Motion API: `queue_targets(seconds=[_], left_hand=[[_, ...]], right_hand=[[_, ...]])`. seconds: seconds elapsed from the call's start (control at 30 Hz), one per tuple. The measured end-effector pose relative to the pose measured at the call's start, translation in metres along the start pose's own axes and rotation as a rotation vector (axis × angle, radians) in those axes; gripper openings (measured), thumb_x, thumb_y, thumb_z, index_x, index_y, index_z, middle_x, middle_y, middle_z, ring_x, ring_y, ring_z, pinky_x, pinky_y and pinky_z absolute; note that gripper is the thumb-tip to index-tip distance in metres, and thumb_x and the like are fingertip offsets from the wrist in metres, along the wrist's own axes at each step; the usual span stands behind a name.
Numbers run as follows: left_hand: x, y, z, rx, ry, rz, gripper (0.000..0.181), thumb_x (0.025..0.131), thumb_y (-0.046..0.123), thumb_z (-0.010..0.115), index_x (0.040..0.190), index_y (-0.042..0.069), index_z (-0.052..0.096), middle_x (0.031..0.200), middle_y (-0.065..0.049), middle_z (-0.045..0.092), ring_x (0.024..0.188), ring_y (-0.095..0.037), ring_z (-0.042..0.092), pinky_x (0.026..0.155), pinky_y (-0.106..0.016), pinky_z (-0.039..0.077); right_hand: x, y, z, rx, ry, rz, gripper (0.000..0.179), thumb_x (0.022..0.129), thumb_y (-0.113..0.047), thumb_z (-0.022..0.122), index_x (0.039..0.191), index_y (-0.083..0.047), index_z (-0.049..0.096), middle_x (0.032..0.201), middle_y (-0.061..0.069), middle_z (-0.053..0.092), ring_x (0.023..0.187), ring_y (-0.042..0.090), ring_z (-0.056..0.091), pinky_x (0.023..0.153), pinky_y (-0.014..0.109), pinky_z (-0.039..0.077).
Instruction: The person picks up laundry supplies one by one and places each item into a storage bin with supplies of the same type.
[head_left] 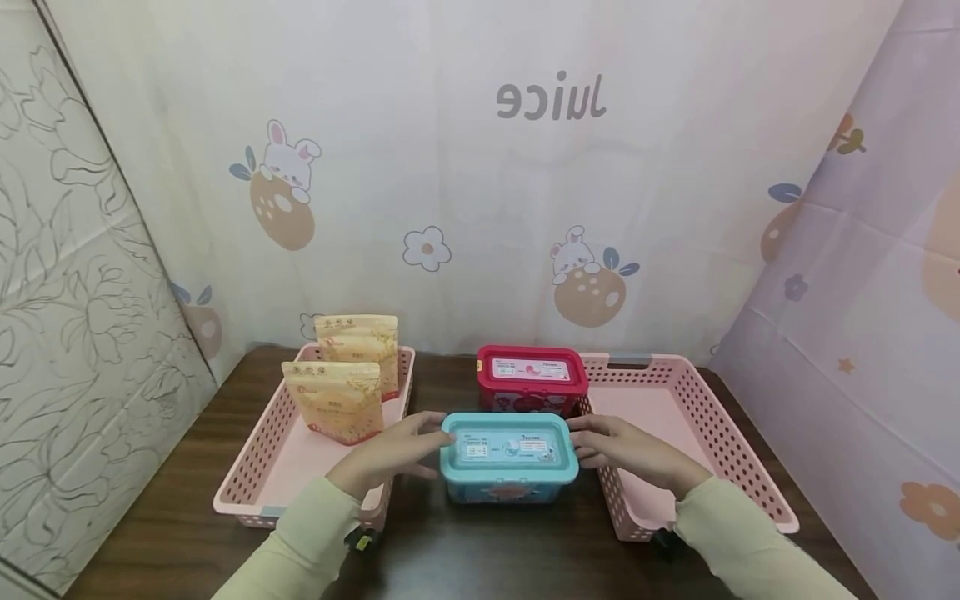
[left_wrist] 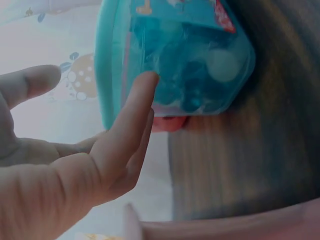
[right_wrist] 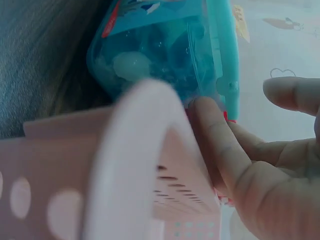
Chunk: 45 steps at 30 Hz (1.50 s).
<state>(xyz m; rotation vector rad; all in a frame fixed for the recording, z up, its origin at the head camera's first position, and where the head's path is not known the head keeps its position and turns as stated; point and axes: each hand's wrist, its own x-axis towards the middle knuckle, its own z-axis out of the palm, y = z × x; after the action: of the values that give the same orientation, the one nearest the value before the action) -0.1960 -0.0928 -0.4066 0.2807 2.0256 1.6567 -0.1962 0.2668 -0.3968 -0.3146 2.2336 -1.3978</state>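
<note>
A teal lidded plastic box stands on the dark wooden table between my two hands. My left hand is at its left end, thumb apart from the fingers. In the left wrist view, the fingertips overlap the box's clear side; whether they touch it I cannot tell. At the opposite end, my right hand reaches over the right basket's edge. Its fingertips lie against or very near the box, with the thumb raised. Neither hand curls round the box.
A red lidded box stands just behind the teal one. The left pink basket holds two yellow pouches, both upright. To the right, another pink basket sits close to both boxes. A printed curtain hangs behind the table.
</note>
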Motion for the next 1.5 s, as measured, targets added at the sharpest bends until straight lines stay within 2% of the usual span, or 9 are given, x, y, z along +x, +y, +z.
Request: queue_targets(seconds=[0.23, 0.37, 0.5, 0.8, 1.1, 1.5], left_hand=[[0.004, -0.006, -0.001, -0.148, -0.038, -0.055, 0.072, 0.097, 0.029, 0.063, 0.151, -0.006, 0.029, 0.141, -0.023, 0.046, 0.124, -0.038, 0.052, 0.090, -0.053, 0.055], [0.003, -0.009, 0.001, -0.196, -0.056, -0.092, 0.073, 0.098, 0.027, 0.062, 0.151, -0.008, 0.026, 0.139, -0.024, 0.046, 0.122, -0.037, 0.051, 0.090, -0.049, 0.056], [0.002, -0.010, 0.002, -0.197, -0.047, -0.102, 0.074, 0.098, 0.026, 0.063, 0.151, -0.009, 0.025, 0.138, -0.024, 0.046, 0.119, -0.036, 0.053, 0.090, -0.047, 0.056], [0.004, -0.014, 0.003, -0.198, -0.039, -0.063, 0.072, 0.097, 0.025, 0.063, 0.149, -0.010, 0.028, 0.138, -0.024, 0.045, 0.115, -0.034, 0.054, 0.091, -0.047, 0.056], [0.002, -0.014, 0.006, -0.180, -0.015, -0.036, 0.064, 0.095, 0.014, 0.061, 0.147, -0.012, 0.033, 0.138, -0.025, 0.049, 0.112, -0.032, 0.058, 0.093, -0.049, 0.054], [0.002, -0.012, 0.008, -0.182, -0.001, -0.038, 0.063, 0.095, 0.010, 0.061, 0.147, -0.013, 0.034, 0.139, -0.025, 0.049, 0.109, -0.030, 0.061, 0.092, -0.048, 0.055]], right_hand=[[0.002, -0.002, 0.008, 0.073, -0.030, 0.031, 0.067, 0.106, -0.030, 0.051, 0.147, 0.017, 0.028, 0.123, 0.019, 0.060, 0.108, 0.029, 0.063, 0.095, 0.044, 0.054], [0.002, 0.001, 0.012, 0.120, -0.049, 0.042, 0.066, 0.107, -0.029, 0.049, 0.146, 0.019, 0.025, 0.119, 0.019, 0.060, 0.104, 0.028, 0.063, 0.093, 0.045, 0.054], [0.002, 0.003, 0.013, 0.135, -0.049, 0.055, 0.067, 0.106, -0.029, 0.050, 0.147, 0.018, 0.025, 0.119, 0.019, 0.060, 0.104, 0.027, 0.063, 0.094, 0.044, 0.054], [0.004, 0.005, 0.014, 0.174, -0.052, 0.035, 0.064, 0.106, -0.029, 0.049, 0.147, 0.017, 0.027, 0.124, 0.018, 0.058, 0.108, 0.027, 0.062, 0.097, 0.044, 0.052], [0.003, 0.004, 0.016, 0.225, -0.055, 0.026, 0.064, 0.106, -0.021, 0.048, 0.146, 0.020, 0.021, 0.122, 0.019, 0.060, 0.106, 0.026, 0.063, 0.096, 0.044, 0.053], [0.004, 0.006, 0.015, 0.222, -0.054, 0.011, 0.062, 0.105, -0.017, 0.050, 0.145, 0.021, 0.022, 0.124, 0.021, 0.057, 0.106, 0.026, 0.062, 0.096, 0.043, 0.053]])
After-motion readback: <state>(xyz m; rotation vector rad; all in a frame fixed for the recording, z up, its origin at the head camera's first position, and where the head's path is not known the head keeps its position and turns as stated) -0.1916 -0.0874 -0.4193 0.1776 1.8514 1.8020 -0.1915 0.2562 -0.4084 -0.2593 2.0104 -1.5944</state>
